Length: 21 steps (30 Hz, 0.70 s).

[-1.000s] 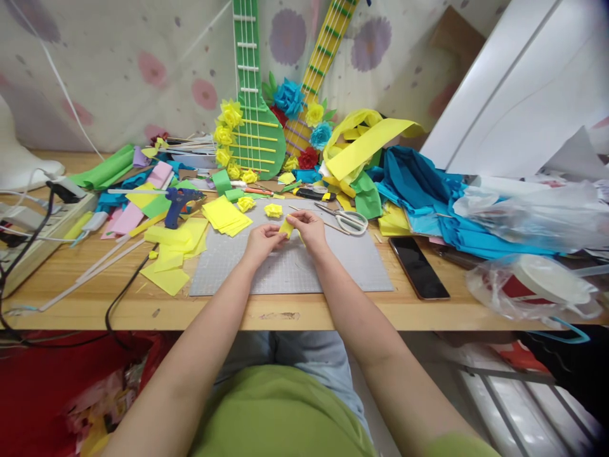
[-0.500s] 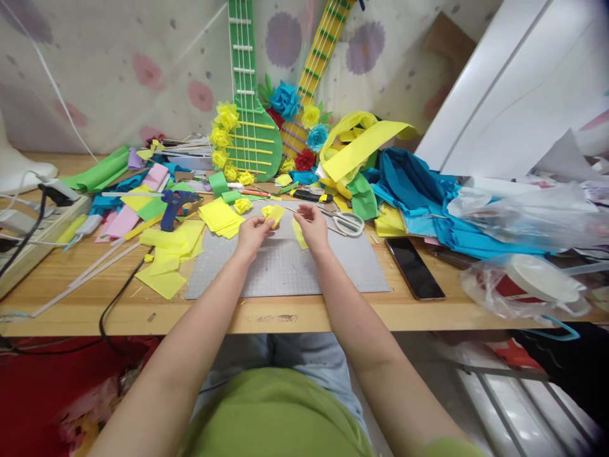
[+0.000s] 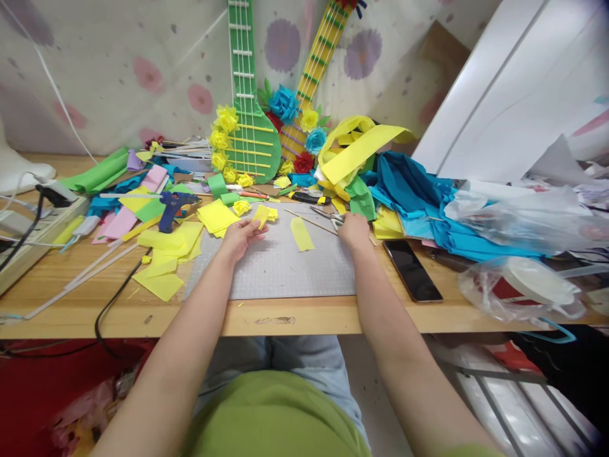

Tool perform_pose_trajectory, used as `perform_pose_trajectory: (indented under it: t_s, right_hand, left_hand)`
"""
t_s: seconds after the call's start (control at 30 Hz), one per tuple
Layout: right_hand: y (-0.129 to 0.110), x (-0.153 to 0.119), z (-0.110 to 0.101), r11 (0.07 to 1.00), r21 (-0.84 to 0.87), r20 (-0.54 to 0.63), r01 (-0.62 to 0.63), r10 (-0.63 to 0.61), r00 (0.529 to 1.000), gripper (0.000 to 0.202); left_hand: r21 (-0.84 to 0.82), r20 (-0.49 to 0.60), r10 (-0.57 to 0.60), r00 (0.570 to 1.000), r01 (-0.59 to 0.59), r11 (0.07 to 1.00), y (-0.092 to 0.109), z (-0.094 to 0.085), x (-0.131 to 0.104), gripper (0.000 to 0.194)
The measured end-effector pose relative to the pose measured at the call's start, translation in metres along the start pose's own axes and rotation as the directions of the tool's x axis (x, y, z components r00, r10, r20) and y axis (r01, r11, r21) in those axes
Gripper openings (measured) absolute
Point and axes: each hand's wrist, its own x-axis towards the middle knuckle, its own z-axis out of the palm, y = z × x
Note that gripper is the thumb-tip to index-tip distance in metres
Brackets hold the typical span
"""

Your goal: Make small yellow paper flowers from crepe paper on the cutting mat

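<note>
A small piece of yellow paper (image 3: pixel 261 216) is pinched in my left hand (image 3: pixel 243 237), above the left part of the grey cutting mat (image 3: pixel 266 273). My right hand (image 3: pixel 354 230) is closed over the handles of the scissors (image 3: pixel 325 214), whose blades point left; most of the handles are hidden by the fingers. A thin stick (image 3: pixel 309 221) lies on the mat beside the scissors. Between my hands rests a yellow paper strip with a rounded end (image 3: pixel 301 234). Yellow paper squares (image 3: pixel 217 217) and a small yellow flower (image 3: pixel 242 207) are near my left hand.
Behind the mat stand a green paper instrument (image 3: pixel 254 143) and a yellow one (image 3: pixel 316 63) with paper flowers. A blue glue gun (image 3: pixel 172 209) lies left, a black phone (image 3: pixel 413 270) right. Blue crepe paper (image 3: pixel 419 190) and a plastic-wrapped cup (image 3: pixel 528 282) are further right.
My right hand has moved right, from the mat's middle to the scissors, and the stick now lies on the mat. My left hand has shifted slightly left with the yellow paper.
</note>
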Motion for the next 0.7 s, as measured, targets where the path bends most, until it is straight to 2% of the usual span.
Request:
perform_pose_trajectory:
  t_s: [0.27, 0.43, 0.57, 0.7]
  right_hand:
    - [-0.007, -0.002, 0.001, 0.995, -0.087, 0.035, -0.05, 0.053, 0.998, 0.033]
    - [-0.005, -0.004, 0.0, 0.995, -0.077, 0.014, -0.063, 0.064, 0.998, 0.035]
    - [-0.002, -0.009, -0.003, 0.998, 0.043, -0.035, -0.044, 0.045, 0.998, 0.037]
    - [-0.005, -0.011, -0.003, 0.948, 0.319, -0.079, -0.002, 0.029, 0.996, 0.038]
  left_hand:
    - [0.135, -0.001, 0.132, 0.991, -0.131, 0.982, -0.013, 0.007, -0.004, 0.029]
    - [0.191, -0.013, 0.165, 0.986, -0.16, 0.969, -0.017, 0.014, -0.006, 0.032]
    - [0.148, -0.062, 0.207, 0.976, -0.196, 0.969, -0.017, 0.015, -0.006, 0.032]
    - [0.112, -0.108, 0.255, 0.961, -0.243, 0.963, -0.015, 0.014, -0.006, 0.028]
